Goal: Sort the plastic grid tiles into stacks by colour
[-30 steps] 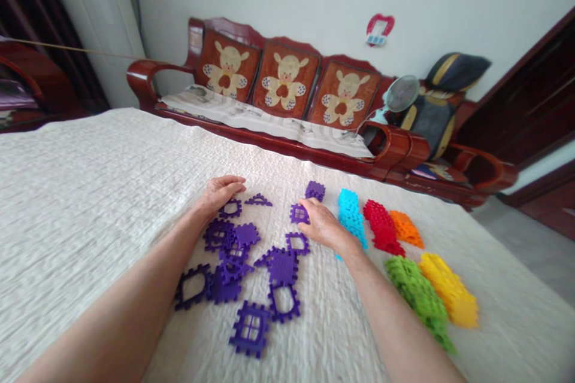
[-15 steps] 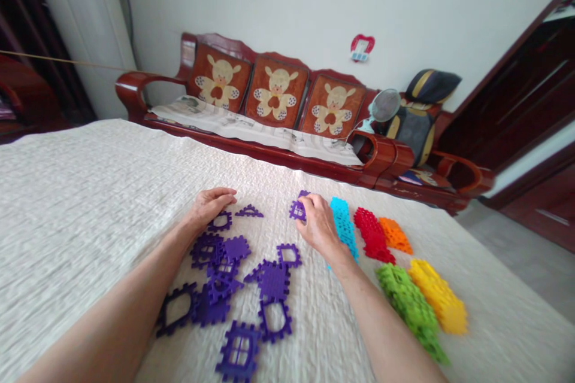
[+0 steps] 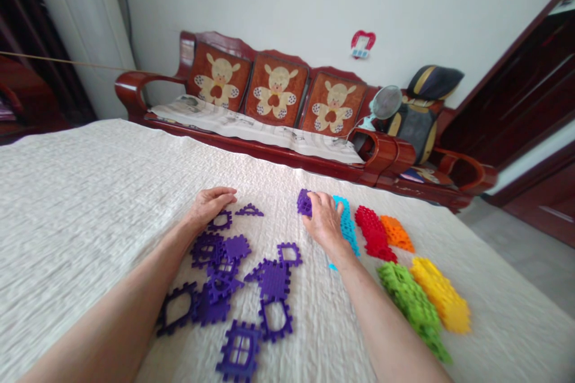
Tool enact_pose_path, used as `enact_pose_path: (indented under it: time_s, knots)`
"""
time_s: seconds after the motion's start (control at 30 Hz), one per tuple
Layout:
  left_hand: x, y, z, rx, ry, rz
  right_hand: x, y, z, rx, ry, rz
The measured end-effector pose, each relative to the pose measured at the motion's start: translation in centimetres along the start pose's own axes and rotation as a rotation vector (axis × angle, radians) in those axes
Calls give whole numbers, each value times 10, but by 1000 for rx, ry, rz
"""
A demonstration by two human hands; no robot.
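My right hand [image 3: 324, 218] is closed around a small stack of purple pieces [image 3: 304, 202], just left of the cyan stack [image 3: 345, 224]. My left hand [image 3: 210, 206] rests at the back of the loose purple pieces, beside a purple frame [image 3: 220, 221]; its fingers point right and lie close together, and whether anything is under them is hidden. A purple triangle [image 3: 250, 210] lies right of its fingertips. Nearer me, several flat purple pieces overlap, among them a solid square [image 3: 274, 280] and a window piece [image 3: 239, 352].
Right of my right arm lie red [image 3: 375, 233], orange [image 3: 397, 234], green [image 3: 413, 308] and yellow [image 3: 440, 294] stacks on the white quilted cloth [image 3: 90, 203]. Beyond the table stands a wooden sofa [image 3: 269, 146] with a small fan [image 3: 385, 102] at its right end.
My right hand has moved slightly right with the purple stack, which now stands more upright against its fingers. My left hand and the loose purple pieces have stayed put.
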State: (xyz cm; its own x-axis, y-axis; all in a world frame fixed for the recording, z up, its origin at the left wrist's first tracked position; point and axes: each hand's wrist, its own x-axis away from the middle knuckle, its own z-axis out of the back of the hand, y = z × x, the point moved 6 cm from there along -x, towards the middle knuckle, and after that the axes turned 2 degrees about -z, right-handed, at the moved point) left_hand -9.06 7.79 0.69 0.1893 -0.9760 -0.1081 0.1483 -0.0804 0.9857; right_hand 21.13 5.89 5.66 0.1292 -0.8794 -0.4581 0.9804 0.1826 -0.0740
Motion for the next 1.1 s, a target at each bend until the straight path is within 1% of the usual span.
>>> enact_pose_path:
  time_s: [0.1,0.17,0.23,0.27,0.3,0.4,0.43,0.47,0.5,0.57,0.67,0.77,0.83,0.9,1.0,1.07,1.1]
  knots:
    - [0,-1,0,8,-7,-3,-1,-5,5,-69,16,22]
    - [0,0,-1,25,-8,-8,-1,-12,9,-158,21,84]
    - [1,0,-1,38,-6,-5,2,-21,13,-282,-31,168]
    - [1,0,-1,41,-5,-1,6,-25,14,-346,-96,212]
    - [1,0,-1,41,-5,4,11,-31,15,-403,-189,260]
    - [0,-1,-1,35,-10,9,35,-46,19,-519,-515,422]
    - [0,-2,-1,31,-13,9,43,-50,22,-540,-596,473]
    - [0,-2,-1,26,-15,10,50,-53,24,-555,-649,510]
    - [0,-2,-1,21,-15,13,54,-54,26,-562,-676,526]
    - [0,-2,-1,20,-14,15,58,-55,28,-550,-680,513]
    - [1,1,-2,31,-7,6,57,-54,25,-502,-652,466]
    - [2,3,-2,32,-3,16,56,-55,23,-469,-630,456]
    - [3,4,-3,32,-2,24,54,-52,22,-442,-588,429]
    - [4,4,-3,36,-2,32,51,-47,21,-415,-519,406]
    - [4,3,-3,38,1,43,49,-41,18,-400,-437,448]
    - [4,3,-3,35,2,43,49,-39,16,-403,-423,480]
    - [4,3,-3,32,2,41,48,-38,15,-401,-419,474]
